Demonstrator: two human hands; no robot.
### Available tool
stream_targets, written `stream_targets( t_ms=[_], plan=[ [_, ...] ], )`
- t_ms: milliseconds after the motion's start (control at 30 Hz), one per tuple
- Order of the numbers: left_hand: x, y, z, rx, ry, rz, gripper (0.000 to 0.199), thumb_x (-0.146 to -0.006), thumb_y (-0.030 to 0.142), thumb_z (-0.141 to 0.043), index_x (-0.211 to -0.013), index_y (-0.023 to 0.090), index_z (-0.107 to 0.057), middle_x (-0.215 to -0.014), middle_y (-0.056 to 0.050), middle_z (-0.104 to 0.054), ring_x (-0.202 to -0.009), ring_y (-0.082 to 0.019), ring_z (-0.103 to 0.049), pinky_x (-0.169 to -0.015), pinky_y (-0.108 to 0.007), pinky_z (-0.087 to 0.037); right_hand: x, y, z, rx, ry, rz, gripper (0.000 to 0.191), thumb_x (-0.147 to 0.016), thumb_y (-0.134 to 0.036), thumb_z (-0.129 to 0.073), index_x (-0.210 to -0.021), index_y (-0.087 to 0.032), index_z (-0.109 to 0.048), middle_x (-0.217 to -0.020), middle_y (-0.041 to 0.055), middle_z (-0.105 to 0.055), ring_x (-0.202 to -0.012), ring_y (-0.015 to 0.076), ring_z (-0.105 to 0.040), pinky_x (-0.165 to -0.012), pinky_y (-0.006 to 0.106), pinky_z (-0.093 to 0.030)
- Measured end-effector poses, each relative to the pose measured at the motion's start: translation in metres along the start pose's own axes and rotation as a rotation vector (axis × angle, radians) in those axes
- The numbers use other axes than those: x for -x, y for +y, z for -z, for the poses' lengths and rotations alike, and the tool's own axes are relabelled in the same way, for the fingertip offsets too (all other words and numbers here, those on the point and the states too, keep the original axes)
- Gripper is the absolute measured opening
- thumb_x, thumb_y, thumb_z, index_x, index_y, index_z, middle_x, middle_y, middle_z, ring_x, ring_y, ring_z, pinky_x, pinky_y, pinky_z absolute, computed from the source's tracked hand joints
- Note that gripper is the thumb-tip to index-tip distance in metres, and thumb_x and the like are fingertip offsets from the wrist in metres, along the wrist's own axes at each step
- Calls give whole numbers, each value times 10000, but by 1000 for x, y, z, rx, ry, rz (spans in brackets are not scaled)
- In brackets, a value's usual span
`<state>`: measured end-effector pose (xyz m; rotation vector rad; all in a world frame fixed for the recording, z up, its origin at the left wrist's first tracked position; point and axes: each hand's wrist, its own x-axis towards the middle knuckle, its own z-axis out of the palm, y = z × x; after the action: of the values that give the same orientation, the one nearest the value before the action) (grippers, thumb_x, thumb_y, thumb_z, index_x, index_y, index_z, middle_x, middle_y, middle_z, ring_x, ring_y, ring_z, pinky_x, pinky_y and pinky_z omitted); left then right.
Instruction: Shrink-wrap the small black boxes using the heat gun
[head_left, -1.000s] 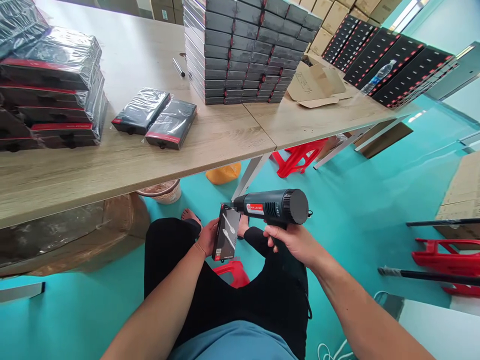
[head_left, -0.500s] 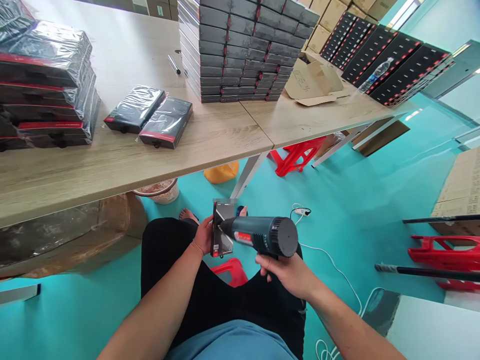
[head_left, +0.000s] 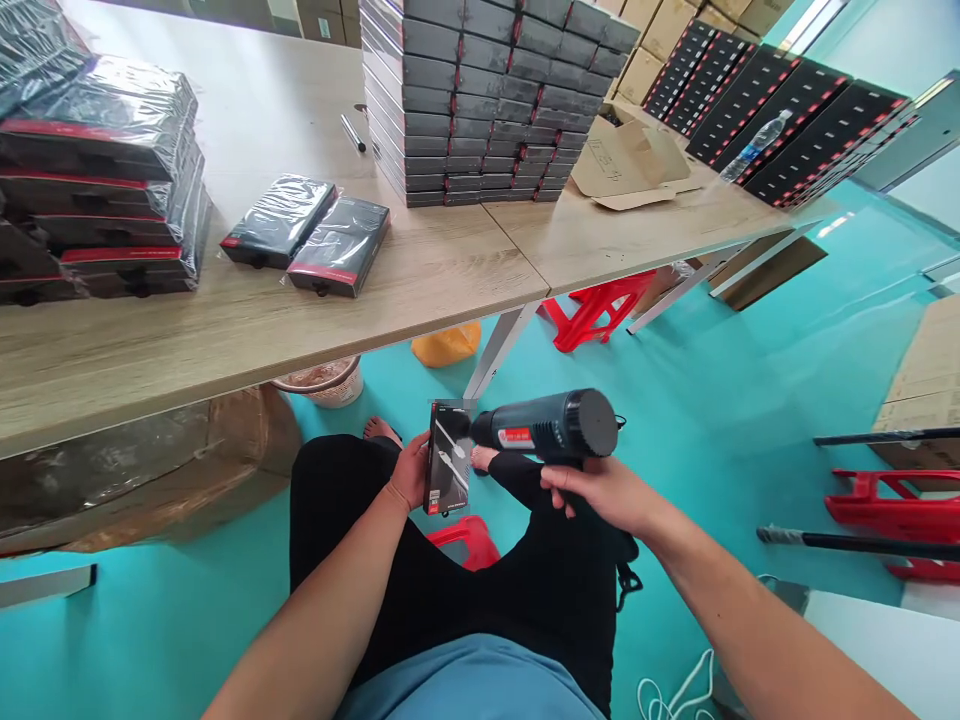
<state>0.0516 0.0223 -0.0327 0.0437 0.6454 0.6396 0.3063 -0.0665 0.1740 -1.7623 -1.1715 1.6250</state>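
My left hand (head_left: 412, 470) grips a slim black box (head_left: 448, 475) by its left edge, above my lap. White cable shapes are printed on its face, and loose clear film sticks up at its far end. In my right hand (head_left: 596, 490) is a dark heat gun (head_left: 551, 424), held by the handle. Its nozzle points left, close to the upper right part of the box. Two film-covered boxes, one on the left (head_left: 279, 220) and one on the right (head_left: 340, 246), lie side by side on the table (head_left: 435, 265).
On the table stand a film-wrapped stack (head_left: 127, 180) at left and a tall stack of dark boxes (head_left: 495, 110). Flattened cardboard (head_left: 630, 165) lies further right, near a plastic bottle (head_left: 757, 145). Below are a waste bin (head_left: 330, 382), a large carton (head_left: 247, 450) and a red stool (head_left: 596, 310).
My right hand has moved the heat gun up and to the right, uncovering more of the box's printed face. My left hand keeps the box in nearly the same place.
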Motion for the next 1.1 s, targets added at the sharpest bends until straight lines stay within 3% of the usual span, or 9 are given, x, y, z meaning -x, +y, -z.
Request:
stream_targets(
  t_ms=[133, 300, 467, 600, 767, 833, 900, 967, 1100],
  plan=[
    [-1, 1, -2, 36, 5, 4, 447, -925, 456, -550, -1097, 85, -730, -908, -177, -777, -878, -349, -757, -825, -460, -584, 17, 17, -4, 74, -160, -124, 271, -738, -432, -771, -746, -177, -681, -582, 6, -624, -559, 169, -565, -545, 318, -490],
    [-1, 1, -5, 0, 41, 9, 470, -926, 467, -539, -1097, 73, -730, -893, -187, -775, -853, -354, -757, -805, -466, -587, 19, 23, -10, 1, -14, -56, 320, -793, -497, -724, -802, -179, -684, -671, 22, -654, -621, 175, -596, -608, 330, -507],
    [0, 2, -3, 6, -11, 1, 513, -922, 481, -538, -1159, 63, -719, -1009, -210, -774, -983, -367, -745, -903, -493, -569, 17, 23, -9, 38, -136, -124, 315, -734, -478, -779, -774, -183, -674, -609, 4, -617, -597, 182, -578, -565, 329, -499],
    [1, 2, -1, 7, -10, -21, 509, -914, 485, -539, -1153, 77, -727, -965, -192, -779, -975, -371, -746, -908, -504, -567, 21, 30, -13, -21, 3, -79, 356, -787, -531, -723, -793, -177, -684, -676, 28, -653, -636, 182, -598, -616, 337, -510],
    [0, 5, -3, 35, -86, -24, 544, -922, 490, -517, -1225, 79, -705, -1035, -196, -775, -1010, -368, -738, -927, -507, -561, 30, 39, -27, -91, -182, -151, 386, -706, -528, -802, -780, -167, -687, -637, 13, -623, -617, 188, -593, -567, 329, -500],
    [-1, 6, -4, 51, -102, -40, 555, -927, 488, -509, -1245, 74, -695, -1048, -200, -772, -1012, -367, -737, -933, -511, -558, 31, 44, -30, -146, -124, -123, 405, -723, -546, -790, -808, -160, -702, -675, 24, -641, -647, 189, -606, -595, 331, -517],
    [-1, 6, -4, 65, -87, -65, 556, -933, 492, -504, -1255, 77, -688, -1050, -198, -770, -1001, -363, -738, -928, -514, -561, 31, 48, -31, -164, 25, -88, 419, -777, -568, -744, -841, -155, -719, -711, 36, -660, -674, 185, -611, -628, 330, -528],
    [-1, 7, -5, 73, -48, -90, 564, -942, 523, -507, -1253, 87, -683, -1047, -193, -767, -989, -358, -739, -916, -514, -568, 32, 50, -30, -176, 86, -92, 415, -800, -564, -732, -847, -152, -728, -717, 42, -667, -679, 185, -614, -620, 323, -527],
    [-6, 8, -4, 92, 95, -149, 588, -944, 629, -516, -1167, 113, -688, -976, -170, -757, -920, -328, -741, -841, -486, -600, 35, 51, -37, -300, -93, -100, 400, -755, -523, -805, -855, -140, -742, -786, 66, -700, -661, 185, -627, -567, 312, -519]
  ],
)
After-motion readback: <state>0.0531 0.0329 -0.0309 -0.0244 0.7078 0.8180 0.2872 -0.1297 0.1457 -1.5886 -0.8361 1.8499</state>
